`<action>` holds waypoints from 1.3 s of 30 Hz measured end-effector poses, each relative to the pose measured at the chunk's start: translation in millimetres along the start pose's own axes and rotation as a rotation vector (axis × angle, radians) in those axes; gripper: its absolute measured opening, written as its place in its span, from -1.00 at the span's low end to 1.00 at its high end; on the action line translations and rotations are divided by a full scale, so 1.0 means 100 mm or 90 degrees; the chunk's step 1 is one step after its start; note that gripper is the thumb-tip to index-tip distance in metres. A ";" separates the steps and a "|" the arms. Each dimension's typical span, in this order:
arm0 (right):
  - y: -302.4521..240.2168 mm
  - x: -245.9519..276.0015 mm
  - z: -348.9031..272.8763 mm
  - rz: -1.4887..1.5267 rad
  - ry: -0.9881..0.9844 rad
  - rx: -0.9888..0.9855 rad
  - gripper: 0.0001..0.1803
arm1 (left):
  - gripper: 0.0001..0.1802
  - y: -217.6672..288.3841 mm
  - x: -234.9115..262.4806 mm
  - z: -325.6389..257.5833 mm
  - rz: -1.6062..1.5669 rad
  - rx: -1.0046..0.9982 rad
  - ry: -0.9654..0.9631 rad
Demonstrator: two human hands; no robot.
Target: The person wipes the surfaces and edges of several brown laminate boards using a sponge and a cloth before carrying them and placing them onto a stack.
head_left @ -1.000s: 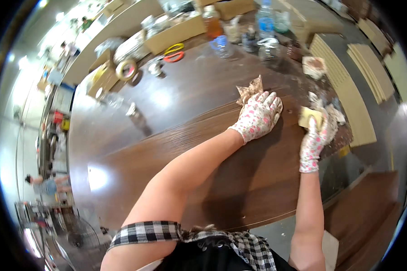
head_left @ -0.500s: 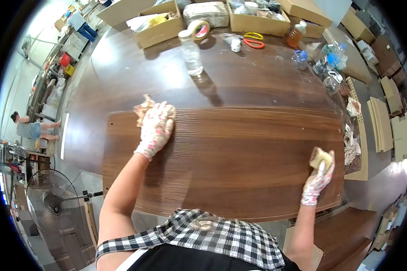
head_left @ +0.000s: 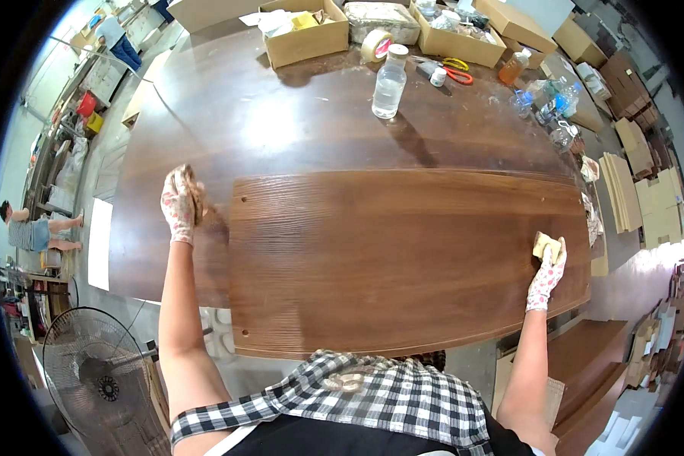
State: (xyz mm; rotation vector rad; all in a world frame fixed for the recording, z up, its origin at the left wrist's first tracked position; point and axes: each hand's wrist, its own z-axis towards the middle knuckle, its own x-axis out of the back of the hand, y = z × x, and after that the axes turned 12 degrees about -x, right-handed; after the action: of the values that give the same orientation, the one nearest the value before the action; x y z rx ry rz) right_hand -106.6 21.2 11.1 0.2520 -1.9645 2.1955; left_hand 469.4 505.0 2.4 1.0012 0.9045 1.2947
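A dark brown wood-grain panel (head_left: pixel 403 258) with small holes at its left corners lies on a larger brown table (head_left: pixel 197 144). My left hand (head_left: pixel 178 209), in a white patterned glove, is closed on a crumpled brown-stained cloth (head_left: pixel 196 199), off the panel's left edge and over the table. Near the panel's right end, my right hand (head_left: pixel 546 277), gloved the same way, grips a yellowish sponge (head_left: pixel 546 248) with a brown-stained side. Whether the sponge touches the panel I cannot tell.
Beyond the panel stands a clear bottle of liquid (head_left: pixel 389 83). Behind it are a tape roll (head_left: pixel 375 47), red-handled scissors (head_left: pixel 458 76), a cardboard box (head_left: pixel 308 38) and plastic bottles (head_left: pixel 558 102). A fan (head_left: pixel 102 372) stands at lower left; two people are far left.
My left hand has moved left with the cloth, from the panel's surface to past its left edge. The whole view has shifted, and my right hand still holds the sponge near the right end.
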 end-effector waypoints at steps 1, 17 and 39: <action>0.09 0.22 0.09 -0.027 0.044 -0.002 -0.49 | -0.64 0.56 -0.69 -0.17 -0.045 -0.039 -0.068; -0.07 0.09 0.04 0.085 0.064 -0.024 -0.52 | -0.49 0.85 -2.23 -1.43 0.555 -0.605 -0.607; -0.23 1.05 -0.21 0.398 -0.078 -0.138 -0.33 | -0.64 1.74 -5.72 -3.22 0.517 -0.730 -0.706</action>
State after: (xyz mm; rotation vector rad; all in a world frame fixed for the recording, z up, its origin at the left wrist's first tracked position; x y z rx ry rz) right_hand -202.7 47.3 57.1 -0.3119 -2.5965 2.3015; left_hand 65.1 -38.5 51.5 0.8882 -1.1094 1.2751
